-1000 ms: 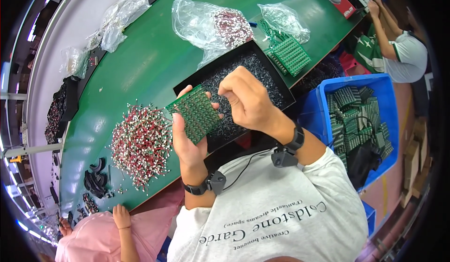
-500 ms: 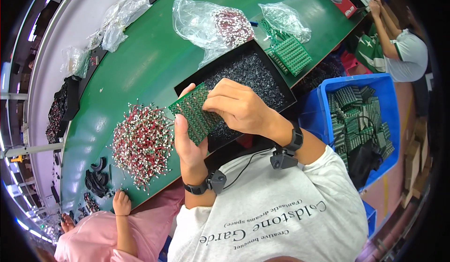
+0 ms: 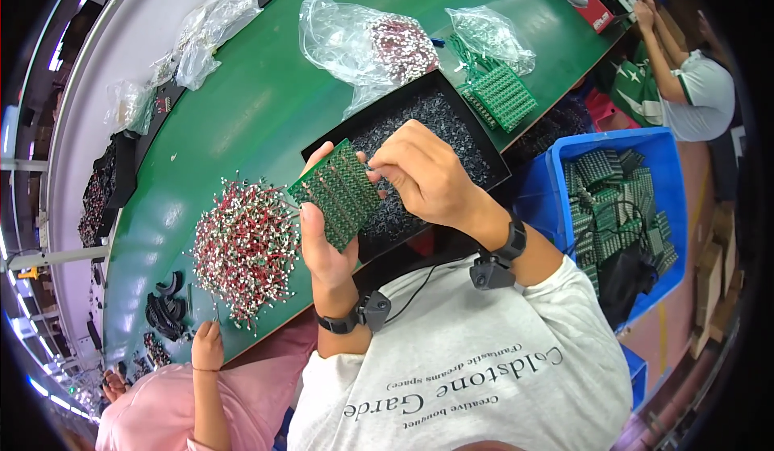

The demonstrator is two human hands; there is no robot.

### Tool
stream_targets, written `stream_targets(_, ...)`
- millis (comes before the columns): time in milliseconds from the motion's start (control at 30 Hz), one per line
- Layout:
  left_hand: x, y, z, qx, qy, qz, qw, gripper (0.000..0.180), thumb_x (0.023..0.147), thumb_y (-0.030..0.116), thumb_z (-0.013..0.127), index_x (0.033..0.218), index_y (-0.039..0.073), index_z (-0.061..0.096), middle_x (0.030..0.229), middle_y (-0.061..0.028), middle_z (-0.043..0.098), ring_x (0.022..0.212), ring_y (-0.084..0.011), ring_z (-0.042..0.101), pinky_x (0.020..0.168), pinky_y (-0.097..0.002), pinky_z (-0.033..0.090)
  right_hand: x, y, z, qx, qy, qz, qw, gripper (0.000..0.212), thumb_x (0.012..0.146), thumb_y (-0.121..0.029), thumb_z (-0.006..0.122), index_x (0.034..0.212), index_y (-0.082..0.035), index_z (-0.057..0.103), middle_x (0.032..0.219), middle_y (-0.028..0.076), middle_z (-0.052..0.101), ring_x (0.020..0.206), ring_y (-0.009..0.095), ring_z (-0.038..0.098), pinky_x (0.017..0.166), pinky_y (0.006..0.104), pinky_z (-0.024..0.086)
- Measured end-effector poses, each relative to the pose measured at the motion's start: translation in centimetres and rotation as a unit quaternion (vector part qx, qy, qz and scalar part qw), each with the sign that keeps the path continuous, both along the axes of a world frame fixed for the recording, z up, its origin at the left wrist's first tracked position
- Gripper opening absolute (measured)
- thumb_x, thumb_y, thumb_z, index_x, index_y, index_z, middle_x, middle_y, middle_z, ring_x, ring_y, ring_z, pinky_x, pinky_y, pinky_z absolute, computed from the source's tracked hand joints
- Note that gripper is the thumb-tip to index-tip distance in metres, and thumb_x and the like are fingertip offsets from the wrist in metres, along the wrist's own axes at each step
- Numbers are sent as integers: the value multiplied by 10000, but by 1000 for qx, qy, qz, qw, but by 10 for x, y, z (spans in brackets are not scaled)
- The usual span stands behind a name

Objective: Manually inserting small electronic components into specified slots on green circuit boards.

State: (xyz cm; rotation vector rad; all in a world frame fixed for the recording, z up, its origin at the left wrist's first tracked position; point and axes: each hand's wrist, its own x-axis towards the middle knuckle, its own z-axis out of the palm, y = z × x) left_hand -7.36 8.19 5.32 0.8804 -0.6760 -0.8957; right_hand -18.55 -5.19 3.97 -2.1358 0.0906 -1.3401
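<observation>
My left hand (image 3: 324, 251) grips a green circuit board panel (image 3: 334, 197) by its edges, thumb on the near side and fingertips showing at the far side. Rows of small parts cover the tilted panel. Beside its right edge, my right hand (image 3: 431, 175) is closed in a pinch on a tiny dark piece (image 3: 370, 169), too small to name. Under both hands lies a black tray (image 3: 477, 120) of small dark parts (image 3: 451, 128), partly hidden by them. A pile of red-and-white wired connectors (image 3: 246, 249) lies left of the panel.
Beyond the tray lie a clear bag of connectors (image 3: 347, 40) and stacked green boards (image 3: 504, 96). A blue bin (image 3: 556, 177) of boards stands at right. A co-worker in pink sits at left, one hand (image 3: 208, 345) near the pile. Another person (image 3: 701, 88) works far right.
My right hand has drawn back from over the panel to its right edge, uncovering more of the board. The pink-clad co-worker's hand has moved slightly toward the connector pile.
</observation>
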Motion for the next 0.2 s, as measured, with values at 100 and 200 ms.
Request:
stream_targets(100, 1, 0, -4, -36, -28, 9, 999, 744, 1023, 522, 383, 1510, -32, 289, 1356, -219, 557, 1243, -306, 568, 1075, -441, 440, 2, 9, 6, -11, -12, -6, 1000, 187, 825, 9, 715, 1001, -21, 658, 888, 108, 623, 757, 278, 602, 669, 375, 499)
stream_targets(200, 1, 1, -2, -17, -51, 22, 998, 765, 1017, 548, 393, 1519, -17, 281, 1373, -228, 541, 1252, -331, 557, 1087, -490, 428, 2, 11, 5, -13, 19, 11, 1000, 206, 831, 15, 710, 1024, -42, 666, 925, 100, 643, 792, 286, 620, 742, 376, 527)
